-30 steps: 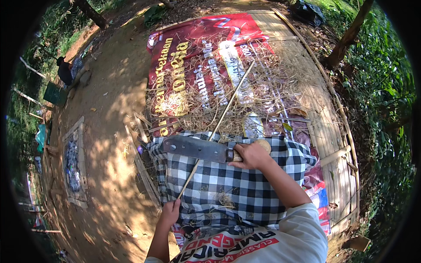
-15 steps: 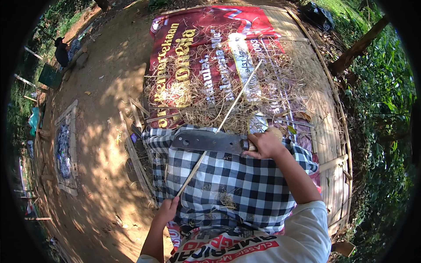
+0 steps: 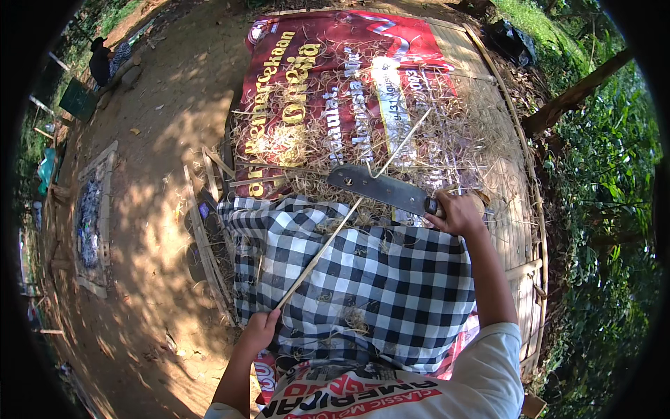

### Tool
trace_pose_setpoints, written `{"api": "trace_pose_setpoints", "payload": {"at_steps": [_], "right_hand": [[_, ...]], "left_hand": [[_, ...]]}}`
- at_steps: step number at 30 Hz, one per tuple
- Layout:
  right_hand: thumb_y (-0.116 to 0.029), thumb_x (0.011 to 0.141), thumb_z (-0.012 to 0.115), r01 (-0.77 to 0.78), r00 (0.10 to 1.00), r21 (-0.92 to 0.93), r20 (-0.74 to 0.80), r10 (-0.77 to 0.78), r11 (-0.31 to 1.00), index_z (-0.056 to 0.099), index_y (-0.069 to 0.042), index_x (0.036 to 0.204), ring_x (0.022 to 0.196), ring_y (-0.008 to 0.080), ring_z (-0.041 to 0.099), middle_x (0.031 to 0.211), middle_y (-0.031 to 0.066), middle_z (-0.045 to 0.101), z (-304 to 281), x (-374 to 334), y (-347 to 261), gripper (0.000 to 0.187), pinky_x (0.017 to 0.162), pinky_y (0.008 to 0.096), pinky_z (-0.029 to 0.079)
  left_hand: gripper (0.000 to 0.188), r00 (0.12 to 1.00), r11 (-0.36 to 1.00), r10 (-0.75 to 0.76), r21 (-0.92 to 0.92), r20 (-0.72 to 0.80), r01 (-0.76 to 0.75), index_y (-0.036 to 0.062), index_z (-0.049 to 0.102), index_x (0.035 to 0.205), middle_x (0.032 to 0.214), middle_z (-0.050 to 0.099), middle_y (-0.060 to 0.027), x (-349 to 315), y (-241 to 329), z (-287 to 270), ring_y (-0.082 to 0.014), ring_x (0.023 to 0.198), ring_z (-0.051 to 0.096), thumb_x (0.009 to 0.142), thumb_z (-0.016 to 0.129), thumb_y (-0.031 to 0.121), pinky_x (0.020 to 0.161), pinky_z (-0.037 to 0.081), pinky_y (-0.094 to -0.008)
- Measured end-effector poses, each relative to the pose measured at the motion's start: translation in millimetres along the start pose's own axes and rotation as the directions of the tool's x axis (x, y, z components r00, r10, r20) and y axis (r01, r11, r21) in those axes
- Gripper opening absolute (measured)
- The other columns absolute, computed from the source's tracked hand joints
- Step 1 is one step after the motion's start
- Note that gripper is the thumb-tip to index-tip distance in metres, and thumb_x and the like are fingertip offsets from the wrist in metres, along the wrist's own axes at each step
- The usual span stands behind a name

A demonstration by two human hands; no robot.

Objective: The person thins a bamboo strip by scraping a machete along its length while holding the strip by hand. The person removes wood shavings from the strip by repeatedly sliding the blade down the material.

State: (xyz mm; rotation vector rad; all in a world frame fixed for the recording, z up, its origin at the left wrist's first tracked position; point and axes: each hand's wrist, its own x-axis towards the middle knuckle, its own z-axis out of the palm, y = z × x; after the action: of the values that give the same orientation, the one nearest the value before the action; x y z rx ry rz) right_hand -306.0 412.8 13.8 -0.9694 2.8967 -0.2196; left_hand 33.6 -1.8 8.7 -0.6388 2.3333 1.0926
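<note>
My right hand is closed round the handle of a broad dark machete. Its blade lies across a long, thin bamboo strip, with a pale curl of shaving at the edge away from me. Low on the left, my left hand grips the near end of this strip, which slants up and to the right past the blade. A black-and-white checked cloth covers my lap beneath the strip. Beyond the cloth, many curled shavings are strewn over a red printed banner.
The banner lies on a slatted bamboo platform with a pole along its right edge. Several split bamboo pieces lean at the left. Farther left, a framed patch lies on bare earth. A person sits at far left; a post slants at right.
My right hand has moved the machete away from me and to the right along the strip, and the blade has tilted. A curl now stands at its edge. My left hand has barely moved.
</note>
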Motion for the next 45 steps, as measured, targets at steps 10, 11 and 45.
{"api": "trace_pose_setpoints", "payload": {"at_steps": [10, 11, 45], "right_hand": [[-0.059, 0.085, 0.059, 0.036, 0.998, -0.060, 0.059, -0.032, 0.998, 0.054, 0.001, 0.098, 0.058, 0.0374, 0.063, 0.063, 0.0171, 0.063, -16, 5, -37, 0.062, 0.054, 0.0473, 0.050], [-0.059, 0.085, 0.059, 0.022, 0.995, -0.032, 0.097, -0.019, 0.999, 0.054, 0.002, 0.097, 0.058, 0.0375, 0.063, 0.065, 0.0189, 0.063, -19, 6, -48, 0.062, 0.053, 0.0466, 0.050], [-0.056, 0.084, 0.062, 0.076, 0.997, -0.051, 0.012, -0.076, 0.996, 0.053, -0.003, 0.090, 0.057, 0.0345, 0.064, 0.065, 0.0145, 0.063, -19, 44, -14, 0.055, 0.054, 0.0431, 0.052]], "left_hand": [[0.056, 0.995, 0.998, 0.055, -0.012, -0.083, -0.056, -0.0099, 0.058, 0.075, 0.064, 0.053, -0.0308, 2, -3, 8, -0.0502, 0.067, 0.055, 0.099, 0.046, 0.039, 0.058, 0.042, -0.0481], [0.055, 0.996, 0.999, 0.039, -0.009, -0.074, -0.040, -0.0097, 0.058, 0.075, 0.064, 0.053, -0.0310, 1, -2, 7, -0.0502, 0.067, 0.055, 0.099, 0.046, 0.038, 0.058, 0.042, -0.0481], [0.054, 0.990, 0.994, 0.101, 0.036, -0.098, -0.098, -0.0086, 0.059, 0.071, 0.066, 0.054, -0.0310, 8, -2, 11, -0.0500, 0.070, 0.057, 0.098, 0.046, 0.037, 0.057, 0.044, -0.0505]]}}
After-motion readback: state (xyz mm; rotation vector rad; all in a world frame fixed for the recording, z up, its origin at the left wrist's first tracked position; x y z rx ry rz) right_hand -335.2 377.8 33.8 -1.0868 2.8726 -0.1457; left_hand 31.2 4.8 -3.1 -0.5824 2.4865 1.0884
